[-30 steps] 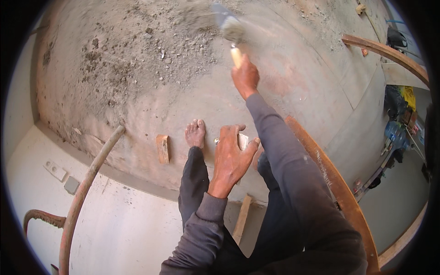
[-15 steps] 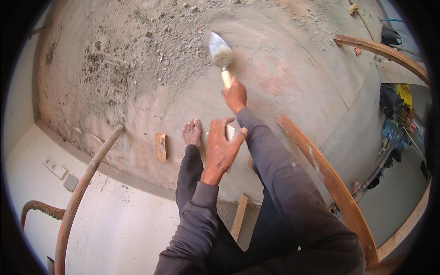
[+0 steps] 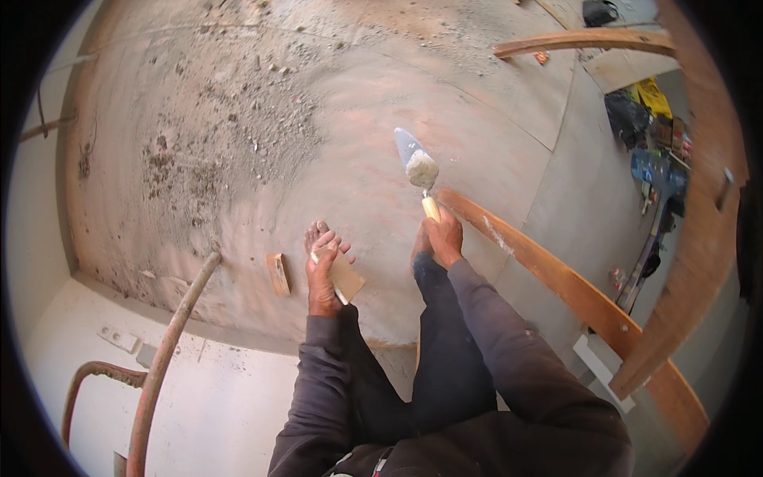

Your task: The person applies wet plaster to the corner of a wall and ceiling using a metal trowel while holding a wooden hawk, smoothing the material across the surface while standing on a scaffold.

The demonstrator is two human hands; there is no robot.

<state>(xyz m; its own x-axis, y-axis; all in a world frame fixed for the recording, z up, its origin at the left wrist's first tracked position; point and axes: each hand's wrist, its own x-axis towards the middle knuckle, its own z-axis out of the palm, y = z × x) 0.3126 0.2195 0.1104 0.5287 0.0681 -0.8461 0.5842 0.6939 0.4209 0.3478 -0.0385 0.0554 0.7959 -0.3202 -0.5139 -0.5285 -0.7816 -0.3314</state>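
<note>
A pointed trowel (image 3: 408, 146) with a pale wooden handle is gripped in my right hand (image 3: 445, 238), its blade pointing forward and slightly left. On the blade near the handle sits a lump of grey mortar (image 3: 422, 169). My left hand (image 3: 321, 278) is closed around the edge of a flat, cream piece of tile (image 3: 347, 277), held tilted above my left foot. A small wooden block (image 3: 278, 274) lies on the floor left of that hand.
Loose rubble (image 3: 262, 119) covers the dusty floor ahead and left. A curved pole (image 3: 176, 334) rises at the left by the white wall. Wooden planks (image 3: 548, 270) and a large upright board (image 3: 703, 191) stand right; bags (image 3: 628, 119) and a plastic bottle (image 3: 660, 171) lie beyond.
My right hand has drawn the trowel and its mortar back towards me and right. My left hand has moved left, turning the tile into view. The view has shifted, bringing in the large board.
</note>
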